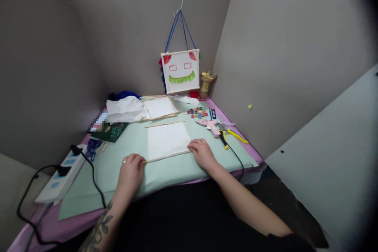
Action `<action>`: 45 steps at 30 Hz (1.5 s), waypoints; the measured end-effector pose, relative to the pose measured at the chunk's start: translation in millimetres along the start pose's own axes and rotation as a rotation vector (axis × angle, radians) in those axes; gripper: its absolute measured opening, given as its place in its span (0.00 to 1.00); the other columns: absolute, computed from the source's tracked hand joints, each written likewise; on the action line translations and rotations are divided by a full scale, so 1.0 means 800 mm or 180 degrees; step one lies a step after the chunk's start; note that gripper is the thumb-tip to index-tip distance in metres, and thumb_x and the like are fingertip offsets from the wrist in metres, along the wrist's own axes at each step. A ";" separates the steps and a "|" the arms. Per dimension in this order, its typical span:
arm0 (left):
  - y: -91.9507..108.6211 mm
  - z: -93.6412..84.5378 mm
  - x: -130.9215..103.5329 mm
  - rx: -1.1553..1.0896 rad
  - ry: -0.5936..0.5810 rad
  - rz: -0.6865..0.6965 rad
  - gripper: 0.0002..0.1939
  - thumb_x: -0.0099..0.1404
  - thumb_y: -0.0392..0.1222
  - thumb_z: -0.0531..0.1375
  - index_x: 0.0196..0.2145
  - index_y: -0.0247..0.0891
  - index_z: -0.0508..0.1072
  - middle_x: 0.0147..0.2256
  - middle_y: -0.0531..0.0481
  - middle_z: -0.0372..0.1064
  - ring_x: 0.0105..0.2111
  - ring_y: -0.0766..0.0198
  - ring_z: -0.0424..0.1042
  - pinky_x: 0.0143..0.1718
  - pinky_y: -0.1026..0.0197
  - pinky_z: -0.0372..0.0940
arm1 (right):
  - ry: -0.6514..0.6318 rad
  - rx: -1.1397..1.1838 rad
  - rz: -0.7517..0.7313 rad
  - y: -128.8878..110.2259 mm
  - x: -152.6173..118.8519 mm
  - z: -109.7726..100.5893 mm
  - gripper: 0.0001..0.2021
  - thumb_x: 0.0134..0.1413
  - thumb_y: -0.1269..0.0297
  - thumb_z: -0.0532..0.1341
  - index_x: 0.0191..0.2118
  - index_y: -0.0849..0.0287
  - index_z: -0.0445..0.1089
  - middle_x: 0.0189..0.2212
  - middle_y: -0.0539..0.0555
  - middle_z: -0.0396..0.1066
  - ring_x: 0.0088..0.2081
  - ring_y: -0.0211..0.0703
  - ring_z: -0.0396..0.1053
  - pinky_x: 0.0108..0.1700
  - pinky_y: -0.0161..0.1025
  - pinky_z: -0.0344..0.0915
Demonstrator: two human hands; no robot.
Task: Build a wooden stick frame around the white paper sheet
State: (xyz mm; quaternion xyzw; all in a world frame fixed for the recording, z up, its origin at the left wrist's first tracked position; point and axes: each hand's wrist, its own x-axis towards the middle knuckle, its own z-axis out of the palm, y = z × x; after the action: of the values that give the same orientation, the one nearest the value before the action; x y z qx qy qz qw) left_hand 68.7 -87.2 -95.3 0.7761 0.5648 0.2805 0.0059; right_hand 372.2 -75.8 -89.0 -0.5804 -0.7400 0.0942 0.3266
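A white square sheet (168, 139) lies flat on the pale green table cover (165, 175). Along its near edge runs a thin wooden stick (168, 157), and another stick (163, 124) lies by its far edge. My left hand (132, 169) pinches the near stick's left end, fingers closed. At the opposite end, my right hand (202, 152) has its fingers closed on the same stick, by the sheet's near right corner.
Behind sit a framed white sheet (161, 108) and crumpled white cloth (125, 109). To the right are a pink glue gun (211, 126), yellow-handled pliers (238, 136) and small paint pots (198, 113). A power strip (62, 175) with black cables lies left. A decorated panel (180, 71) hangs behind.
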 end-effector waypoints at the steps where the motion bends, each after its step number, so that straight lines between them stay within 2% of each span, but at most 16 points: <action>1: 0.000 0.000 0.000 0.0002 -0.0008 -0.0009 0.13 0.64 0.41 0.50 0.29 0.36 0.72 0.32 0.43 0.68 0.35 0.54 0.64 0.40 0.52 0.60 | 0.0170 0.0051 0.0096 0.011 -0.001 -0.008 0.14 0.52 0.78 0.54 0.38 0.58 0.74 0.39 0.56 0.73 0.44 0.47 0.63 0.48 0.42 0.60; 3: 0.000 0.000 0.001 0.0014 -0.0021 -0.0020 0.13 0.64 0.41 0.50 0.29 0.36 0.72 0.32 0.43 0.68 0.35 0.53 0.64 0.40 0.52 0.60 | 0.0517 0.0090 0.0358 0.034 -0.009 -0.029 0.17 0.51 0.79 0.52 0.42 0.61 0.73 0.40 0.58 0.72 0.45 0.47 0.64 0.49 0.43 0.61; 5: 0.000 0.000 0.001 0.0026 -0.0019 -0.0013 0.13 0.64 0.42 0.50 0.29 0.36 0.72 0.32 0.43 0.68 0.35 0.53 0.64 0.40 0.52 0.61 | 0.0582 0.0079 0.0522 0.051 -0.023 -0.052 0.15 0.52 0.78 0.51 0.40 0.62 0.73 0.38 0.58 0.72 0.43 0.47 0.66 0.48 0.43 0.62; 7: 0.000 0.001 0.001 0.0040 -0.0012 -0.0002 0.14 0.64 0.42 0.50 0.29 0.36 0.72 0.32 0.43 0.68 0.35 0.53 0.64 0.40 0.52 0.61 | 0.0255 -0.0012 0.0471 0.055 -0.044 -0.070 0.15 0.53 0.77 0.51 0.37 0.62 0.74 0.36 0.58 0.72 0.41 0.46 0.67 0.47 0.42 0.62; 10: -0.001 0.001 0.002 0.0071 -0.0005 0.0004 0.14 0.64 0.42 0.50 0.29 0.36 0.72 0.32 0.43 0.68 0.35 0.53 0.65 0.40 0.52 0.61 | -0.0387 -0.0290 0.0213 0.039 -0.074 -0.078 0.16 0.54 0.76 0.51 0.40 0.61 0.75 0.35 0.58 0.69 0.41 0.46 0.65 0.47 0.42 0.62; 13: -0.001 0.001 0.002 0.0093 0.0022 0.0017 0.14 0.64 0.43 0.50 0.29 0.37 0.72 0.32 0.43 0.68 0.35 0.53 0.65 0.41 0.52 0.61 | -0.0697 -0.0634 0.0176 0.015 -0.084 -0.070 0.15 0.57 0.71 0.53 0.46 0.62 0.72 0.37 0.59 0.67 0.42 0.49 0.62 0.47 0.43 0.61; 16: -0.002 0.000 0.002 0.0098 0.0011 0.0030 0.14 0.64 0.43 0.50 0.29 0.37 0.72 0.32 0.43 0.68 0.35 0.53 0.65 0.40 0.52 0.61 | -0.0769 -0.1051 0.0376 0.001 -0.070 -0.059 0.17 0.58 0.65 0.55 0.51 0.62 0.70 0.39 0.61 0.66 0.44 0.53 0.61 0.47 0.45 0.60; 20: -0.003 0.001 0.002 0.0110 -0.0018 0.0045 0.14 0.65 0.43 0.50 0.29 0.37 0.72 0.32 0.43 0.68 0.35 0.54 0.65 0.41 0.52 0.60 | -0.0798 -0.1452 0.0527 -0.007 -0.049 -0.053 0.15 0.58 0.63 0.55 0.49 0.61 0.70 0.42 0.62 0.67 0.45 0.55 0.61 0.46 0.46 0.59; 23: -0.004 0.002 0.001 0.0098 -0.0014 0.0055 0.14 0.65 0.43 0.50 0.29 0.36 0.72 0.32 0.43 0.68 0.35 0.54 0.65 0.41 0.52 0.60 | -0.0852 -0.1512 0.0495 -0.011 -0.049 -0.057 0.13 0.57 0.64 0.56 0.45 0.60 0.72 0.41 0.62 0.68 0.44 0.54 0.62 0.45 0.45 0.59; 26: -0.004 0.003 0.000 0.0082 -0.0009 0.0044 0.14 0.65 0.43 0.50 0.29 0.36 0.72 0.32 0.43 0.68 0.35 0.54 0.65 0.40 0.53 0.60 | -0.0927 -0.1327 0.0351 -0.010 -0.055 -0.064 0.10 0.57 0.64 0.56 0.37 0.59 0.75 0.36 0.60 0.70 0.41 0.52 0.63 0.45 0.45 0.59; 28: -0.004 0.003 0.000 0.0070 -0.0014 0.0035 0.14 0.65 0.43 0.50 0.29 0.36 0.72 0.32 0.44 0.68 0.35 0.54 0.65 0.40 0.53 0.60 | -0.0826 -0.0958 0.0236 -0.008 -0.052 -0.065 0.09 0.57 0.66 0.57 0.35 0.58 0.75 0.35 0.58 0.70 0.41 0.50 0.63 0.47 0.44 0.59; 31: -0.003 0.002 0.001 0.0049 0.0004 0.0028 0.14 0.65 0.43 0.50 0.29 0.37 0.72 0.31 0.44 0.68 0.35 0.54 0.64 0.40 0.52 0.60 | -0.0393 -0.0399 0.0094 -0.007 -0.038 -0.055 0.13 0.54 0.70 0.58 0.45 0.57 0.73 0.40 0.56 0.71 0.44 0.48 0.62 0.49 0.42 0.60; 33: -0.002 0.001 0.001 0.0043 0.0024 0.0012 0.14 0.64 0.43 0.50 0.28 0.37 0.72 0.31 0.44 0.68 0.35 0.54 0.64 0.40 0.52 0.60 | -0.0270 -0.0250 -0.0013 -0.010 -0.025 -0.040 0.17 0.52 0.71 0.60 0.50 0.58 0.70 0.43 0.56 0.70 0.46 0.49 0.61 0.51 0.43 0.59; 36: -0.001 0.000 0.001 0.0033 0.0008 -0.0010 0.14 0.64 0.43 0.49 0.29 0.37 0.72 0.31 0.43 0.68 0.35 0.53 0.64 0.39 0.52 0.61 | -0.0344 -0.0193 -0.0110 -0.017 -0.011 -0.017 0.15 0.51 0.73 0.60 0.46 0.59 0.71 0.41 0.55 0.71 0.45 0.48 0.62 0.49 0.42 0.60; 39: -0.001 -0.001 0.001 0.0036 -0.0033 -0.0011 0.14 0.64 0.43 0.49 0.28 0.37 0.72 0.31 0.43 0.68 0.35 0.53 0.64 0.39 0.52 0.61 | -0.0223 -0.0215 -0.0009 -0.018 -0.008 -0.002 0.08 0.53 0.74 0.59 0.38 0.58 0.72 0.35 0.54 0.71 0.41 0.45 0.62 0.46 0.39 0.60; 45: 0.003 -0.002 0.001 0.0045 -0.0025 -0.0041 0.13 0.64 0.42 0.49 0.29 0.38 0.72 0.32 0.44 0.68 0.35 0.54 0.65 0.40 0.52 0.60 | -0.0248 -0.0414 0.0086 -0.013 -0.009 0.003 0.06 0.55 0.73 0.58 0.30 0.58 0.71 0.31 0.54 0.69 0.39 0.45 0.61 0.45 0.39 0.58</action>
State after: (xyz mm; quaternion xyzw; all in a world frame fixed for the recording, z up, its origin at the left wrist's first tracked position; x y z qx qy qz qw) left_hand 70.1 -88.0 -92.7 0.7735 0.5718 0.2734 0.0044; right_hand 363.2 -85.6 -87.9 -0.6062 -0.7489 0.0728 0.2578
